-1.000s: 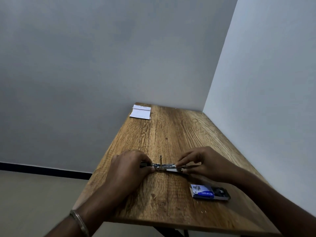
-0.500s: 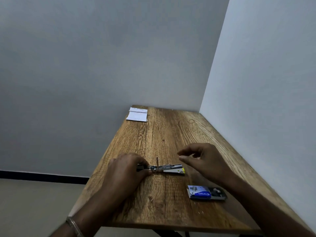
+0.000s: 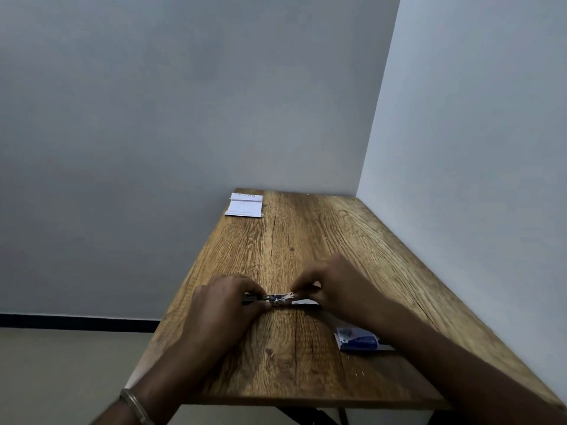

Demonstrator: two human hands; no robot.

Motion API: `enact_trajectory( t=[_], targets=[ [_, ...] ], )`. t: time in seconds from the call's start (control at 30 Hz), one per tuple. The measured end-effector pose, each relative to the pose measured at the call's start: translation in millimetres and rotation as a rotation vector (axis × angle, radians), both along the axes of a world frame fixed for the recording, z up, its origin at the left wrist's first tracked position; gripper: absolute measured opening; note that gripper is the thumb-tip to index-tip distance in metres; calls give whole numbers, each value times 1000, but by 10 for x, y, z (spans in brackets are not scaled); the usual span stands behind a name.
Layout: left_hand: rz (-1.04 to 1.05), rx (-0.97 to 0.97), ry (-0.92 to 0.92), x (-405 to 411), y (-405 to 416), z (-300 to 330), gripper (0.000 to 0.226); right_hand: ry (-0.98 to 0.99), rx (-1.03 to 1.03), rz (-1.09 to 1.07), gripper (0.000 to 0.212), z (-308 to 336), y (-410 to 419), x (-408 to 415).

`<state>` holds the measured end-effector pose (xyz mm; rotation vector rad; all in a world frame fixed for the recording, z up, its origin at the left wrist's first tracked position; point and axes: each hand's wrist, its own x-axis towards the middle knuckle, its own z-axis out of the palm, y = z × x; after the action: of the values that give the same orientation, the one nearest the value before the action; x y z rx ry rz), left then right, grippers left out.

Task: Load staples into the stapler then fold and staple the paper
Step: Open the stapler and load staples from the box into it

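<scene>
A small metal stapler (image 3: 277,298) lies sideways on the wooden table (image 3: 306,357), between my two hands. My left hand (image 3: 227,302) grips its left end with curled fingers. My right hand (image 3: 334,286) pinches its right end between thumb and fingers; much of that end is hidden under the hand. A blue staple box (image 3: 359,340) lies open on the table to the right, partly behind my right forearm. A folded white paper (image 3: 244,205) rests at the far left corner of the table.
A few loose staples (image 3: 359,375) glint near the table's front edge. Grey walls close the table in at the back and the right. The table's left edge drops to a beige floor.
My right hand, lifted off the stapler half a second ago, has come back down onto its right end. The upright pin seen on the stapler earlier no longer shows. My left hand stayed put.
</scene>
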<state>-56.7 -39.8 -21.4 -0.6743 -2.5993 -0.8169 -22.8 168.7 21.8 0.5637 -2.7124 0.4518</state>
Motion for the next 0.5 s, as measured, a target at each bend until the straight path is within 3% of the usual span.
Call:
enact_trajectory(
  t=[0.33,0.5],
  targets=[
    [-2,22,-12,-10,-5,-15,21,-51,-88,-11,17,-165,202,39],
    [-15,25,-22,-9,4,-17,22,-108,-319,-103,51,-139,380,100]
  ],
)
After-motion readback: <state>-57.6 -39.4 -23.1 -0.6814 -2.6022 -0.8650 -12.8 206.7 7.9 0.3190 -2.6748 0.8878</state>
